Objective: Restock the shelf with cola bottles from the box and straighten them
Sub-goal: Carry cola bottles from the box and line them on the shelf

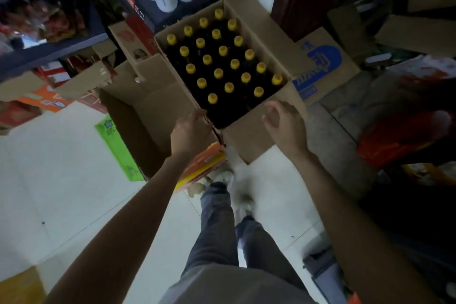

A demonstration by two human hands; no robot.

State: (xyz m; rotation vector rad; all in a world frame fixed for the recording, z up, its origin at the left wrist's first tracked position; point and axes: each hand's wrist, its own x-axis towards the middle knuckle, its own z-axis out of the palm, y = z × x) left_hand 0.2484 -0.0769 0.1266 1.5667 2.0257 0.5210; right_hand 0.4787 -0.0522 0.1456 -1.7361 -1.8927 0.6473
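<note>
Cola bottles [223,50], 24 yellow-capped, fill the box [259,29]; left hand [191,128] grips its corner, right hand [283,121] loosely curled, empty.

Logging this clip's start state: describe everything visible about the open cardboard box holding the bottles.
The cardboard box is plain brown corrugated card, standing on the pale tiled floor beside the shelves, all four top flaps folded outward. Inside, dark bottles with yellow caps stand upright in neat rows, with a gap at the near corner. The left hand holds the near rim at the flap fold; the right hand hovers, loosely curled, over the near flap.
</note>
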